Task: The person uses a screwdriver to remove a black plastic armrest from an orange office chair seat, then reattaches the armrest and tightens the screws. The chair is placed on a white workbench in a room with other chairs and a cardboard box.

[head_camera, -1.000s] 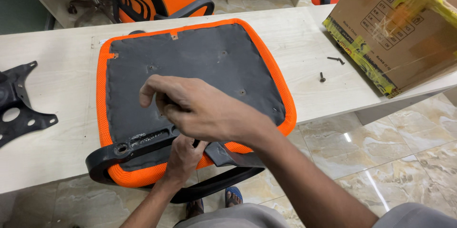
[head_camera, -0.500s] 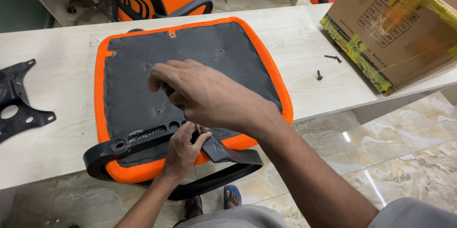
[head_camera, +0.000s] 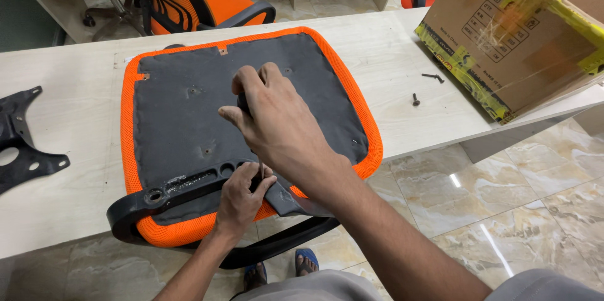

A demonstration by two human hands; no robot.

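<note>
Left hand: my left hand (head_camera: 241, 199) is nearest me, its fingers pinched together around the tip of the tool where it meets the black plastic armrest (head_camera: 182, 194).
Armrest: a curved, hard black bracket with round holes, lying across the near edge of the seat and hanging past the surface edge.
Right hand: my right hand (head_camera: 277, 128) sits above, fingers clamped around the dark handle of a screwdriver (head_camera: 246, 107); most of the handle is hidden in my grip.
Seat cushion: the upturned seat cushion (head_camera: 189, 118) lies flat on the pale wood-grain surface (head_camera: 69, 118), dull grey fabric underside, bright orange mesh rim, rounded corners.
Slip risk: I judge the tip could skip off the fastener if I lean off-axis, and jab my left fingers, which sit right beside it.
Shift risk: the near edge of the seat overhangs, so hard downward push could tip or slide it towards me.
Metal plate: a flat black base plate (head_camera: 22, 140) with holes lies well apart at the left.
Loose screws: two small dark screws (head_camera: 416, 99) lie on the surface towards the right; they could roll off if it is jolted.
Carton: a taped cardboard box (head_camera: 516, 37) leans at the far right.
Beyond: orange office chairs (head_camera: 201, 2) stand behind the surface.
</note>
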